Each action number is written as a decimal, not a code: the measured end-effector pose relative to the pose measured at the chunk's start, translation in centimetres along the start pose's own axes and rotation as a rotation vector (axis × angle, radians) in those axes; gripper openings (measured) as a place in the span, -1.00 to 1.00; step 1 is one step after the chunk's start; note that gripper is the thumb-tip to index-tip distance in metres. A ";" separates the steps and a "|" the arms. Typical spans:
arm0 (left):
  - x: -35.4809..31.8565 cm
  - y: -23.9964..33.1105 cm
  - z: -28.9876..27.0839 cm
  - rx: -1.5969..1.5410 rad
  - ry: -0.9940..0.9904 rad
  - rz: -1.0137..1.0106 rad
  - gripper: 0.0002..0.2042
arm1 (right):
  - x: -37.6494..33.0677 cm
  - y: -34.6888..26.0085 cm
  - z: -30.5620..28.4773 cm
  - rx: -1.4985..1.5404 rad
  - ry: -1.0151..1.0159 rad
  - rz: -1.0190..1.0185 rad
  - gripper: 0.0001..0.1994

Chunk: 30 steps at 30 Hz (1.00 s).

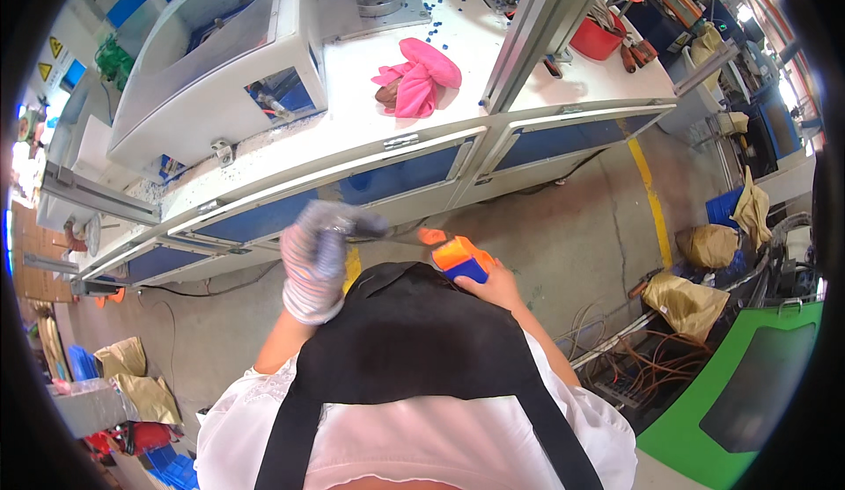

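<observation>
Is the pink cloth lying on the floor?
No, the pink cloth lies bunched on the white machine top, above the blue cabinet doors.

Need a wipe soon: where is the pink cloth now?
Head view: the pink cloth lies bunched on the white machine top, centre, beside the slanted metal post.

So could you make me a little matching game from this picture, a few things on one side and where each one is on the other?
Things:
1. pink cloth
2. orange and blue block
3. red tub
4. brown paper bag

Places:
A. on the floor by the cables
B. in the right hand
C. on the white bench top
D. at the bench's far right end

Pairs: 1-C, 2-B, 3-D, 4-A
</observation>
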<state>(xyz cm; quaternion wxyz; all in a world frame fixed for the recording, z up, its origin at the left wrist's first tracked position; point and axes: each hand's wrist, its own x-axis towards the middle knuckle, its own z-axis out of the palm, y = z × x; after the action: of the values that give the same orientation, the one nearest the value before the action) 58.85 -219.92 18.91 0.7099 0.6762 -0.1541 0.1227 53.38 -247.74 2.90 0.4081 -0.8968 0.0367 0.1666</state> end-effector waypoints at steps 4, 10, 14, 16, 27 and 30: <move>-0.2 0.9 2.4 0.553 -0.426 0.296 -0.82 | 2.1 -1.4 1.9 -0.343 0.182 -0.042 -0.46; 2.9 4.5 2.6 0.430 -0.327 0.277 -0.78 | 2.8 10.0 0.7 -0.690 0.173 0.091 -0.32; 1.0 0.7 1.5 0.225 -0.113 0.043 -0.93 | 4.0 6.7 -9.3 -0.294 0.670 0.037 -0.39; 0.6 1.1 1.3 0.176 -0.021 -0.031 -0.93 | 6.7 2.8 -13.5 -0.333 0.833 -0.064 -0.33; -2.4 3.6 -0.8 0.191 0.182 -0.120 -0.88 | 21.7 -8.2 -20.4 -0.284 0.860 -0.172 -0.56; -3.7 3.7 -1.2 0.140 0.325 -0.146 -0.88 | 19.1 -8.9 -17.3 -0.055 1.250 -0.503 -0.67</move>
<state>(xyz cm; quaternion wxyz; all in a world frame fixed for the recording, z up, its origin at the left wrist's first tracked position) 54.10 -218.44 20.91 0.6838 0.7045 0.0212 0.1890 77.80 -253.37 13.67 0.3137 -0.8160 0.0517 -0.4827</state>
